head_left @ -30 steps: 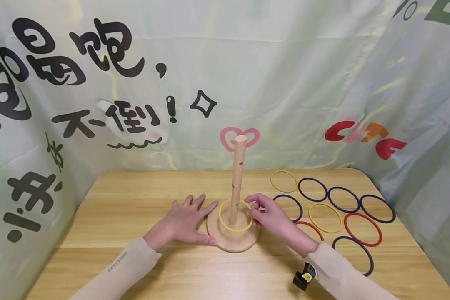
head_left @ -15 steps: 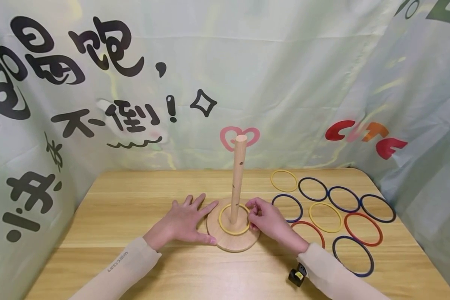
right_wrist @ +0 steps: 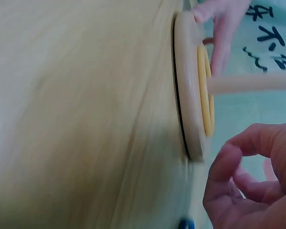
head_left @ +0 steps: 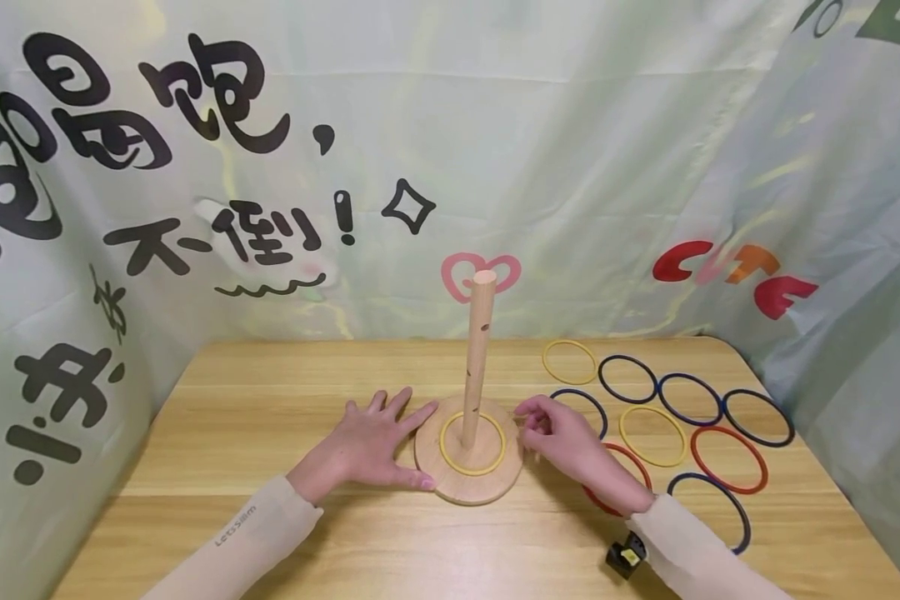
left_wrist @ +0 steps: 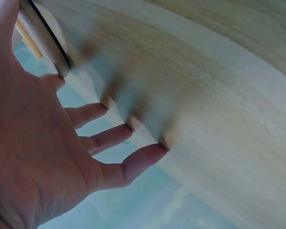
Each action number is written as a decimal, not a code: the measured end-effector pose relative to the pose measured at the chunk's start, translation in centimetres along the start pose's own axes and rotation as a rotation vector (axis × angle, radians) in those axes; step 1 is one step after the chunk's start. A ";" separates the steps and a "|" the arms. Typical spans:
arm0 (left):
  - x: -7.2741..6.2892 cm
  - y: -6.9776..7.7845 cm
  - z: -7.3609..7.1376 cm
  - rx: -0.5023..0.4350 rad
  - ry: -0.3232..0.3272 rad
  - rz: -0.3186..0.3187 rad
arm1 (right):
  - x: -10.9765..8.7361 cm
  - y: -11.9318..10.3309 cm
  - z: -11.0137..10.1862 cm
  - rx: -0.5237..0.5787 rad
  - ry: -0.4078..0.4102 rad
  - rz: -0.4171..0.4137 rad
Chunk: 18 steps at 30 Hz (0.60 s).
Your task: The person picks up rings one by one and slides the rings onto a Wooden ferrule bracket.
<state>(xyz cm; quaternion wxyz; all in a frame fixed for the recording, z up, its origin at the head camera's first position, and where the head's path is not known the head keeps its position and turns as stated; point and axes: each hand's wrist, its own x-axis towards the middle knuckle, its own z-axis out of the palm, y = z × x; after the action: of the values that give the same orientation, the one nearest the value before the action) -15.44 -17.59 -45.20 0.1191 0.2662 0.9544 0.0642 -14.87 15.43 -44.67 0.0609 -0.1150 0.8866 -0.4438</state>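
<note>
Yellow ring (head_left: 472, 443) looks thin, light, stiff; pinch its rim. Left hand (head_left: 371, 446) flat, steadying base (head_left: 468, 486); right hand (head_left: 562, 435) loosely curled, empty.

The head view is lit brightly and evenly, pretty soft overall, and only faint shadows are thrown on the light wooden table (head_left: 270, 533) beside the round wooden base (head_left: 468, 487). Mild glare is picked up on the pale green printed backdrop (head_left: 570, 167), and the edges are bent a bit by the wide lens. Both wrist views are smeared by motion blur; the wood grain is streaked, and the left hand (left_wrist: 43, 157) is left soft up close.
</note>
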 end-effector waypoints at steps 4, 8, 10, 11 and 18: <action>0.0 0.1 0.0 0.009 0.006 0.004 | -0.8 1.0 -2.2 -0.019 0.029 -0.006; -0.1 0.1 -0.1 0.018 0.006 0.002 | -1.5 2.1 -3.6 -0.052 0.042 0.011; -0.2 0.2 0.0 0.022 0.007 0.002 | -1.6 2.6 -4.0 -0.069 0.036 0.032; -0.3 0.2 0.0 0.021 0.009 0.001 | -1.7 2.8 -4.1 -0.076 0.028 0.041; -0.2 0.2 0.1 0.010 0.019 0.004 | -1.5 4.2 -4.2 -0.172 -0.009 0.060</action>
<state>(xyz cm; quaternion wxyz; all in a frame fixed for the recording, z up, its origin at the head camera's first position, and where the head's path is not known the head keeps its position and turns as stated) -15.18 -17.55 -45.20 0.1083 0.2682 0.9552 0.0621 -14.92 21.49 -45.50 0.0678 -0.0952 0.9242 -0.3637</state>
